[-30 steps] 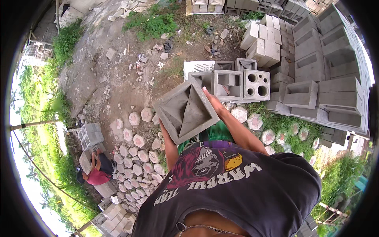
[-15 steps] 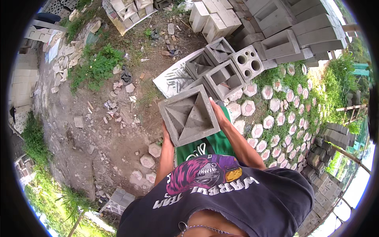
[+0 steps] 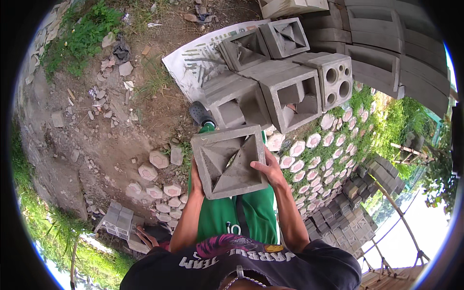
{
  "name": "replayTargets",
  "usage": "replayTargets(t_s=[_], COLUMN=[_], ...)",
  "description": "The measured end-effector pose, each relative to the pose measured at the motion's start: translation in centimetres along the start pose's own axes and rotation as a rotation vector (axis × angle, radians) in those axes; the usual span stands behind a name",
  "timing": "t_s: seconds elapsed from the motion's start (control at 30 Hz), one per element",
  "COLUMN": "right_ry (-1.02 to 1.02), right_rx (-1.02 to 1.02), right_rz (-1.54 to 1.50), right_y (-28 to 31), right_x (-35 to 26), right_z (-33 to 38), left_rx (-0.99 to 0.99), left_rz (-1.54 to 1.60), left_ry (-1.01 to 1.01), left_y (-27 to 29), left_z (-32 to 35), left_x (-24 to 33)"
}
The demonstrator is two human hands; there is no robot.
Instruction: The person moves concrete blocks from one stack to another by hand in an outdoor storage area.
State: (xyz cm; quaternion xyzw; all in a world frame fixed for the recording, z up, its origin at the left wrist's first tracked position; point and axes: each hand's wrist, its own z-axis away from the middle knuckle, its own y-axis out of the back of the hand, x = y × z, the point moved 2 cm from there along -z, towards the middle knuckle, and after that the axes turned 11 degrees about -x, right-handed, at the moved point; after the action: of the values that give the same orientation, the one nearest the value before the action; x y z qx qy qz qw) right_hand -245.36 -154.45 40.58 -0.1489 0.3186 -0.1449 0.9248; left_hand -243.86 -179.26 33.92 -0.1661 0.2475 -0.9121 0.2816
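Observation:
A square grey concrete vent block (image 3: 241, 169) with slanting triangular facets and a small gap at its centre is held in front of my green shorts. My left hand (image 3: 196, 181) grips its left side, the fingers partly hidden behind it. My right hand (image 3: 271, 170) clasps the right side, thumb over the front rim. Just beyond stand more blocks: a hollow square one (image 3: 290, 77), another hollow block (image 3: 232, 92) left of it, and one with round holes (image 3: 333, 86) on the right. Two faceted blocks (image 3: 237, 60) lie behind these.
A white printed sheet (image 3: 191, 65) lies under the block group's left side. My grey clog (image 3: 200, 114) is beside it. Hexagonal pavers (image 3: 313, 140) cover the grass to the right. Large blocks (image 3: 374, 72) are stacked far right; rubble and scattered pavers (image 3: 158, 158) dot the dirt left.
The held block has come closer to my body and sits apart from the grouped blocks in view. My right thumb now shows on its front. The view has shifted, enlarging the group.

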Motion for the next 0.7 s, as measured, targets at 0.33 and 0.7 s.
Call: replayTargets(t_s=[0.33, 0.7], right_ry=[0.087, 0.191], right_rx=[0.079, 0.106], right_rz=[0.474, 0.807], right_y=[4.5, 6.1], right_x=[0.0, -4.2], right_z=[-6.2, -8.6], left_rx=[0.001, -0.062], left_rz=[-0.034, 0.194], left_ry=[-0.192, -0.248], left_y=[-0.8, 0.1], left_z=[-6.2, -12.0], left_x=[-1.4, -4.4])
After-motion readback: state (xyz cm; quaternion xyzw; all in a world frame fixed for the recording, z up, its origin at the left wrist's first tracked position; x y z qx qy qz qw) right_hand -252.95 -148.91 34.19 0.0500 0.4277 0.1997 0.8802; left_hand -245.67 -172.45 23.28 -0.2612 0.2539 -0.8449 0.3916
